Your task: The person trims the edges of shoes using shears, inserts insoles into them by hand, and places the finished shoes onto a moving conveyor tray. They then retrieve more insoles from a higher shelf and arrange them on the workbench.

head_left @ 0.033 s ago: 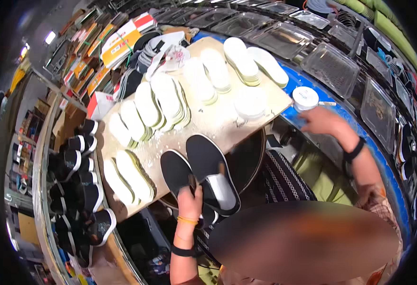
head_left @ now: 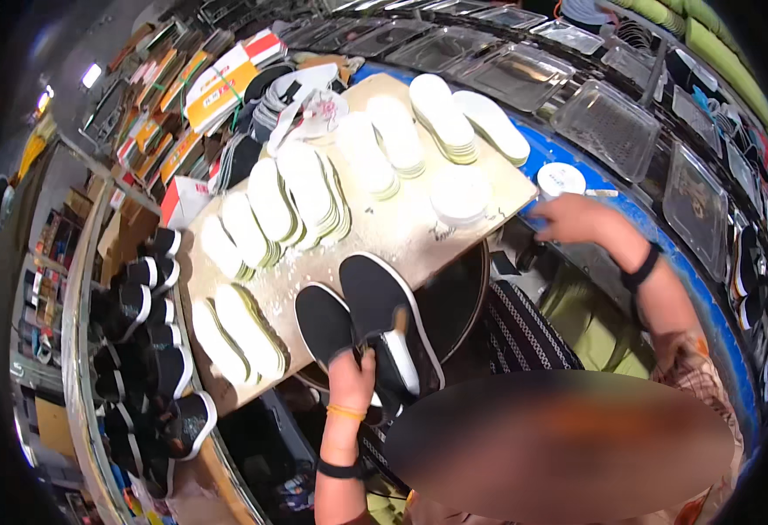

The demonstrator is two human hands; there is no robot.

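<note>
Over near edge of board (head_left: 384, 234), 2 black shoes (head_left: 375, 290) extend forward from my left hand (head_left: 350, 378), closed on them, toes away-left. Right hand (head_left: 574, 219) half-curled, hold unclear; white tub (head_left: 562, 178) just beyond.

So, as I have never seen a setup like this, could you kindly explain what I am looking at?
Of course. There is no robot here: a person works with two bare hands. The view comes from a wide fisheye camera worn on the head, looking down, so straight edges bend toward the rim.

The left hand grips a pair of black slip-on shoes near the heels. The right hand is beside a round white container on a blue surface; whether it holds anything is unclear.

On the pale board are stacks of white insoles and a round white tub. More dark shoes sit on the left.
</note>
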